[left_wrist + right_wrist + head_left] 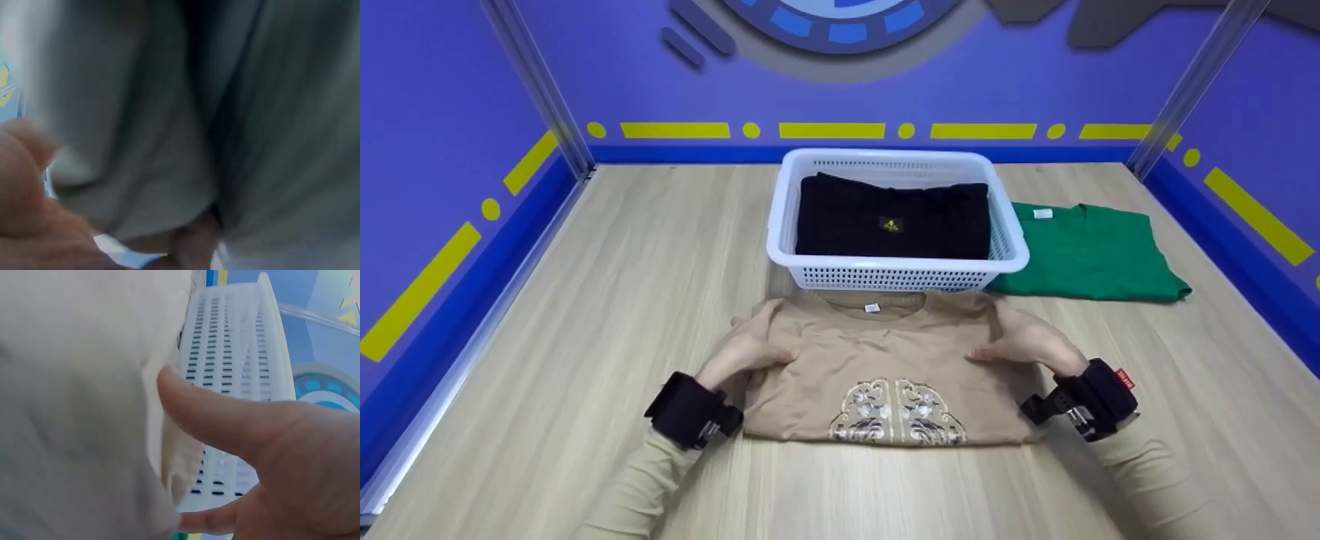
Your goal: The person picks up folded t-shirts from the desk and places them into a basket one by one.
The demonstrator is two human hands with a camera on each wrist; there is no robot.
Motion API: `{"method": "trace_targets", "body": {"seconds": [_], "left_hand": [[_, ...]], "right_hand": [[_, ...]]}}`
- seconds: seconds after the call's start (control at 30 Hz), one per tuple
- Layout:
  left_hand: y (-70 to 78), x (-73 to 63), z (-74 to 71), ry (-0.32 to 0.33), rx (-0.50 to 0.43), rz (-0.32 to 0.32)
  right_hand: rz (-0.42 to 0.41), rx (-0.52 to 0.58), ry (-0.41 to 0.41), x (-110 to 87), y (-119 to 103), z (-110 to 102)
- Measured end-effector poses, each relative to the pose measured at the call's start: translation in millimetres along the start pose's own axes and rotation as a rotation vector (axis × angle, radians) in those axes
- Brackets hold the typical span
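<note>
A tan T-shirt (877, 349) with a patterned print and a white neck label is folded in front of the basket. My left hand (745, 346) grips its left side, thumb on top and the other fingers mostly hidden beneath the cloth. On the opposite side, my right hand (1029, 341) holds the shirt the same way. Blurred cloth (140, 124) fills most of the left wrist view, with part of the left hand below it. In the right wrist view, the right thumb (208, 416) lies against the shirt's edge.
Just beyond the shirt stands a white perforated basket (896, 262) holding folded black clothing (840, 221) with a small yellow-marked patch. A folded green T-shirt (1099, 255) lies at the basket's right. Blue-purple panels (697, 97) enclose the wooden table (660, 247) at the back and sides.
</note>
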State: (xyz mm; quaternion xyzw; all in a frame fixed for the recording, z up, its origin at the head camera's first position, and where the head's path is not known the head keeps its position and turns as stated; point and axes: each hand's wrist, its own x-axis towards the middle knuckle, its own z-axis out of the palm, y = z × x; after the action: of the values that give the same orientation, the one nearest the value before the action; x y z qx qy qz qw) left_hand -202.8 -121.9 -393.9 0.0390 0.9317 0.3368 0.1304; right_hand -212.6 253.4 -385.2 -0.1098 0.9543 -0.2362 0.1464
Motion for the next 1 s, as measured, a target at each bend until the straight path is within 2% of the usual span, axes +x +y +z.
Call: {"method": "trace_targets", "body": {"seconds": [0.1,0.2,0.27,0.43,0.53,0.67,0.83,1.0], "left_hand": [[-1.4,1.1,1.3,-0.001,-0.022,0.047],[-2.2,1.8,2.7,0.001,-0.042,0.082],[-2.3,1.9,3.5,0.01,-0.055,0.086],[-0.3,1.6,3.7,0.033,-0.115,0.046],[2.3,0.2,1.5,0.037,-0.132,0.065],[5.9,-2.2,-2.8,-0.002,-0.157,0.089],[10.7,-5.5,-8.2,-0.063,-0.221,0.077],[15.2,-12.6,-13.9,-0.073,-0.228,0.13]], "right_hand": [[-0.039,0.017,0.0,2.0,-1.3,3.7],[-0.038,0.04,-0.003,3.5,-2.7,6.3],[-0.045,0.051,0.001,4.3,-3.0,7.6],[-0.083,0.043,0.024,2.8,-4.8,9.0],[-0.107,0.053,0.043,0.4,-6.7,8.5],[-0.177,0.056,0.088,-2.4,-8.9,7.3],[-0.255,0.034,0.121,-6.4,-13.7,2.6],[-0.327,0.014,0.141,-10.6,-18.7,-4.9]]}}
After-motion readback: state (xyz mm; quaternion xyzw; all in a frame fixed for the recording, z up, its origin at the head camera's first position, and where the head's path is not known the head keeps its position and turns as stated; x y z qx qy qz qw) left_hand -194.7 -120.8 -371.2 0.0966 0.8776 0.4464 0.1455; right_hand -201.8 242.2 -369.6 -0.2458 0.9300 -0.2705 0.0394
